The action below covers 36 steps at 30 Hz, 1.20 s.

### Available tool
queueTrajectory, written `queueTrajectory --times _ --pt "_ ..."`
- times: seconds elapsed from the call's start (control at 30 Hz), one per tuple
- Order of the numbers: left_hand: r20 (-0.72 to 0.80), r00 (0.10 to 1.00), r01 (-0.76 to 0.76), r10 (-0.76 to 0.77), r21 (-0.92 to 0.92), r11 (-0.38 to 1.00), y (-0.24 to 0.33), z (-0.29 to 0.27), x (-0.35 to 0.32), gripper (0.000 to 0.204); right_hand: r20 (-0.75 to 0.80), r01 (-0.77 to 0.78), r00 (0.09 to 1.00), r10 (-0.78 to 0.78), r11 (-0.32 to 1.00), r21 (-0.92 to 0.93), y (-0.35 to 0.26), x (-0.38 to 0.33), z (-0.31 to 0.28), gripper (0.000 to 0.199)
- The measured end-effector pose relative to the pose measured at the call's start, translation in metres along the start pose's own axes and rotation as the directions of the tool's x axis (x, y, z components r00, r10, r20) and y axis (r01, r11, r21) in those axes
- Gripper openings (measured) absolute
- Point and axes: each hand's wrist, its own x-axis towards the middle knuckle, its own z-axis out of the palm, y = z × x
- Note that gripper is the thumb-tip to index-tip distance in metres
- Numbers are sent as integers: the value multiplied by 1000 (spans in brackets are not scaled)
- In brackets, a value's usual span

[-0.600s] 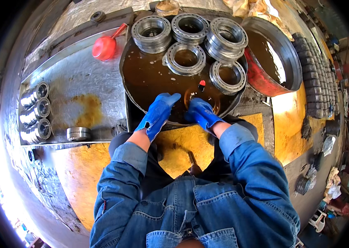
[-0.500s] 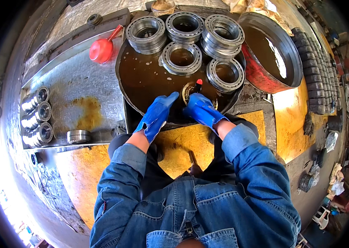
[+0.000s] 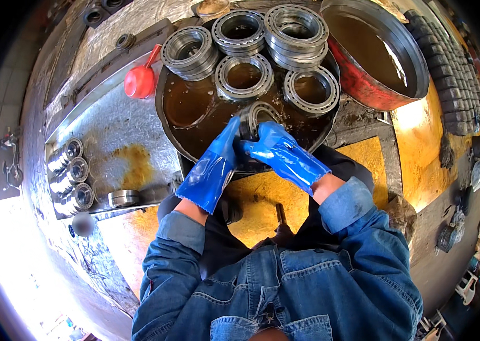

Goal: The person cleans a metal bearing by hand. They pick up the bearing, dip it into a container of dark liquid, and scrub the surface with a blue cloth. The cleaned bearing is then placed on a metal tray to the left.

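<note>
Bearings (image 3: 69, 173) lay in a row at the far left of the metal tabletop (image 3: 109, 125), with one loose bearing ring (image 3: 123, 198) near its front edge and a red funnel (image 3: 139, 81) farther back. None of these were touched.

The left hand (image 3: 213, 169), in a blue glove, reached into the dark pan (image 3: 178, 149) of brown oily liquid, its grip clamped on the left edge of a raised bearing (image 3: 254, 116). The right hand (image 3: 278, 152), also gloved, was clamped on the same bearing from the near right side. The bearing stood tilted on edge at the near middle of the pan, partly out of the liquid.

Risk, as judged: wet gloves on an oiled steel ring gave poor friction. A slip of either grip would likely have dropped the bearing back into the pan and splashed liquid toward the sleeves (image 3: 359, 238) and the yellow surface (image 3: 263, 193) below.

Stacked bearings (image 3: 295, 28) stood at the far side of the pan, close to the raised one. A sideways swing could have struck them or toppled a stack.

At the right, a red basin (image 3: 365, 91) of liquid sat just beside the pan; a knock against its rim could have spilled it.
</note>
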Motion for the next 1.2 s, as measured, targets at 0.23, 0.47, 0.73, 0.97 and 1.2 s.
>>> queueTrajectory --times 0.23,0.47,0.73,0.97,1.2 --pt "6 985 -170 171 -90 981 17 6 -9 49 -148 121 979 -143 981 -152 -26 -6 12 43" --pt "-16 928 -371 373 76 925 49 19 -44 34 -146 400 910 -389 915 51 -30 -3 19 46" --pt "-154 877 -388 454 329 861 68 -4 -48 29 -58 389 906 -419 771 503 -27 30 61 53" --pt "-251 918 -216 307 334 918 45 -37 -8 31 -28 244 966 -255 879 409 12 56 92 53" --pt "-79 906 -328 415 487 809 28 -104 22 32 87 -14 996 -16 941 338 -1 47 92 54"
